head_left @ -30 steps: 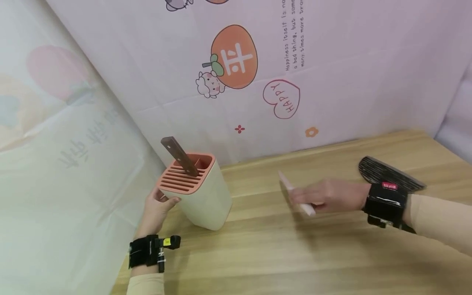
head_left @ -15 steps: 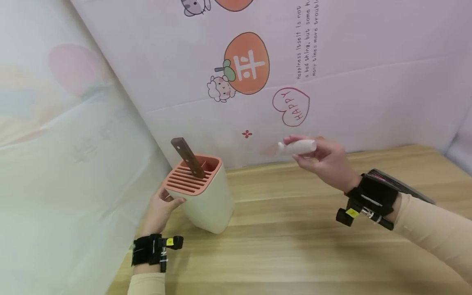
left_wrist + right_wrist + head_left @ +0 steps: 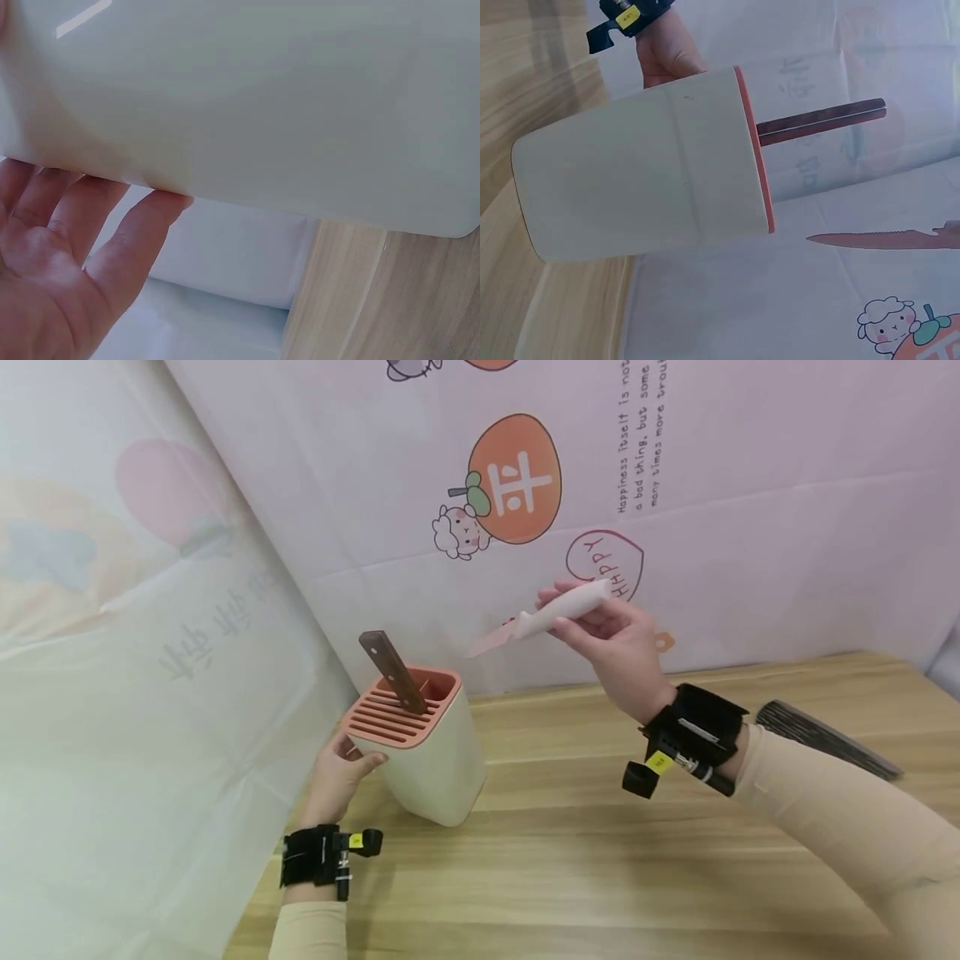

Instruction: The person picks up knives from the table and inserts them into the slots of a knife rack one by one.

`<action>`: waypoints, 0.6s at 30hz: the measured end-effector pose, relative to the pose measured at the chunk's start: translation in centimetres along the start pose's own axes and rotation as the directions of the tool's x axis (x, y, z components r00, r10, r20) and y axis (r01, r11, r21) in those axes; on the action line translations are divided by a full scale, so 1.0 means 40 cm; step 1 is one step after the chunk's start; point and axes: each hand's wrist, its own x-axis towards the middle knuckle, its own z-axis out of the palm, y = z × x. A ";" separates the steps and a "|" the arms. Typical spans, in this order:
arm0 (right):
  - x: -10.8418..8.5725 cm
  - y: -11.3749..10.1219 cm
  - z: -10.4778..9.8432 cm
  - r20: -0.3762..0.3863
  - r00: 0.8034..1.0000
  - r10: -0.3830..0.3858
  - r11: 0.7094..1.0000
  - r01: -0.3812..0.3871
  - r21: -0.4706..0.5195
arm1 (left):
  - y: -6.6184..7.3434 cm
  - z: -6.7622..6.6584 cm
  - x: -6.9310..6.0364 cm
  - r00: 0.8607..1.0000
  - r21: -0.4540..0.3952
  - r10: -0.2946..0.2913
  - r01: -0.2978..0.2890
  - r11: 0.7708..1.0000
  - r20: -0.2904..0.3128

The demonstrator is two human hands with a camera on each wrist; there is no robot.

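On the left of the table stands a cream knife block (image 3: 435, 781) with an orange slotted top. A brown-handled knife (image 3: 393, 673) sticks up from it at a tilt. My left hand (image 3: 334, 781) holds the block's upper left side, thumb at the front; in the left wrist view, several fingers touch its wall. Higher up and to the right, my right hand (image 3: 626, 647) grips a small knife (image 3: 564, 610) by its white handle. Its pinkish blade points down-left toward the block, apart from it, and shows toothed along part of one edge in the right wrist view (image 3: 889, 240).
A dark, ribbed, flat object (image 3: 825, 740) lies at the right of the wooden table (image 3: 570, 860), partly behind the right forearm. Printed white cloth (image 3: 390, 602) hangs along the back and the left side.
My right hand has lifted the small knife from low over the table, up and leftward, turning its blade toward the block. My left hand has stayed on the block.
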 end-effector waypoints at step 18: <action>0.041 0.026 0.060 0.092 0.987 0.131 0.990 -0.125 -0.064 | -0.001 0.004 0.000 1.000 -0.004 -0.012 0.012 1.000 -0.018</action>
